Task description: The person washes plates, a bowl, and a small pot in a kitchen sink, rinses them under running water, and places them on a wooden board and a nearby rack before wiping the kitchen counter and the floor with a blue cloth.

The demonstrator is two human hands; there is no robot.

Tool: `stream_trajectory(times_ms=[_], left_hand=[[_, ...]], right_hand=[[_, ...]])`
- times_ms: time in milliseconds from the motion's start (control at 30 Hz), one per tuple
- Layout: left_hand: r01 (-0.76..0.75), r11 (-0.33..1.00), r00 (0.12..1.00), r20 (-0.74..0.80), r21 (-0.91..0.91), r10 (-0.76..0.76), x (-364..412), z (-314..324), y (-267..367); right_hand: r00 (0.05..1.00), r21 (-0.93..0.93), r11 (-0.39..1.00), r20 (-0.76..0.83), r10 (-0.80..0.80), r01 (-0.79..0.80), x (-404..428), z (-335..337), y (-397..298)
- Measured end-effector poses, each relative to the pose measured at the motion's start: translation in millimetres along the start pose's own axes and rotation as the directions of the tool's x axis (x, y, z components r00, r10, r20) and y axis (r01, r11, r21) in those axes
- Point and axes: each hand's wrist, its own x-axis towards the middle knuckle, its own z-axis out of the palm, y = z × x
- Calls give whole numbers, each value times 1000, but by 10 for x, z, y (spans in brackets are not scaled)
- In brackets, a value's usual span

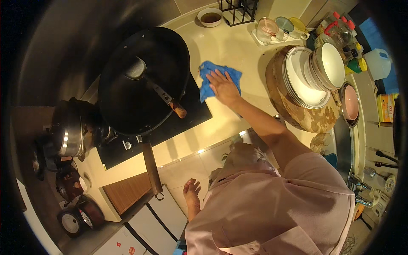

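Note:
My right hand [224, 87] lies palm down over a crumpled blue cloth [207, 91], pressing it to the cream countertop [216, 44] beside the stove. The fingers spread across the cloth, whose edges show around them. Below the counter edge, my left hand [191, 192] hangs in the air, loosely curled with nothing in it. Left of the cloth, a large black wok [127, 98] sits on the black cooktop [197, 108]. Inside the wok rests a metal ladle [136, 68] with a wooden handle end.
Stacked white plates [295, 76] and bowls [331, 67] stand on a round wooden chopping board [318, 122]. Lidded seasoning jars [267, 30] and a bowl of dark liquid [211, 17] stand at the back. The wok's long handle [152, 169] juts past the counter edge. A steel pot [70, 137] is at left.

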Motion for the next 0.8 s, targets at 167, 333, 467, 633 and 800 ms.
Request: stream_trajectory(times_ms=[167,333,467,633,800], left_hand=[[-14,1000,1000,-3,11,14,-36,19,-76],[-3,996,999,-33,89,6,-24,163,-22],[-31,992,999,15,124,29,25,193,-155],[16,991,1000,12,134,-18,19,187,-323],[-8,994,998,65,113,1,35,-23,-621]], right_hand=[[983,41,983,25,-182,181,253,-2,-153],[962,-30,977,184,-200,209,772,-65,-14],[938,-135,949,240,-249,286,1349,20,305],[963,-225,974,267,41,21,1621,-49,856],[905,-183,954,315,286,-238,1332,-390,1169]])
